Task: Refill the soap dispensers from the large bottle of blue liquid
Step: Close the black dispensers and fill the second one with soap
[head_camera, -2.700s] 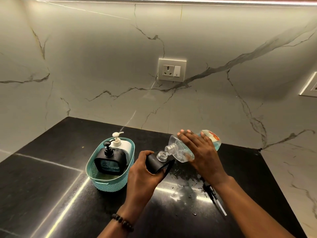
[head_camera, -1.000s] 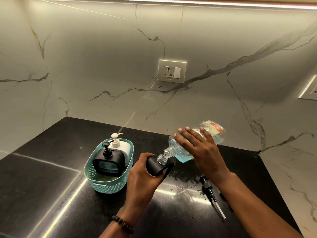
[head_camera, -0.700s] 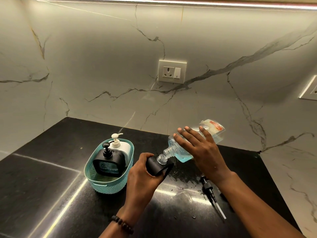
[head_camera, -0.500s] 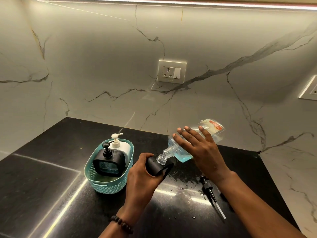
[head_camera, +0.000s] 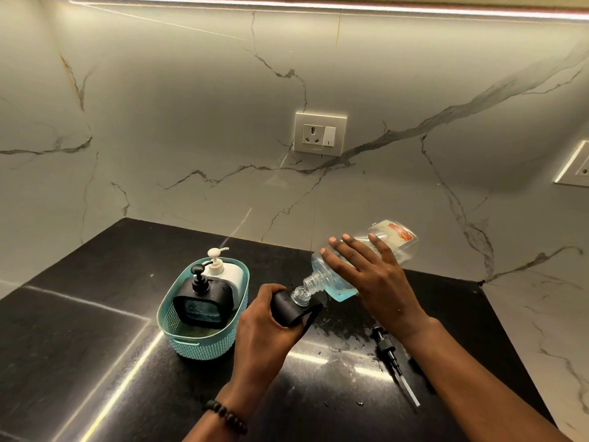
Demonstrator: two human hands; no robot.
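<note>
My right hand (head_camera: 369, 275) grips the large clear bottle (head_camera: 338, 287), tipped steeply with its neck down to the left and blue liquid pooled near the neck. Its threaded mouth meets the open clear neck of a black soap dispenser (head_camera: 291, 306), which my left hand (head_camera: 261, 333) holds tilted on the black counter. That dispenser's black pump (head_camera: 390, 355) with its white tube lies on the counter to the right. A second black dispenser (head_camera: 202, 303) and a white one (head_camera: 228, 272), both with pumps on, stand in a teal basket (head_camera: 188, 344).
Droplets spot the black counter (head_camera: 79, 330) around the poured dispenser. A marble wall runs behind, with a socket plate (head_camera: 319, 134) in the middle and another socket (head_camera: 573, 169) at the right. The counter's right edge lies just beyond the loose pump.
The big bottle's base has risen, so it tilts more steeply, and blue liquid has run down toward its neck. My left hand and the dispenser stay in place.
</note>
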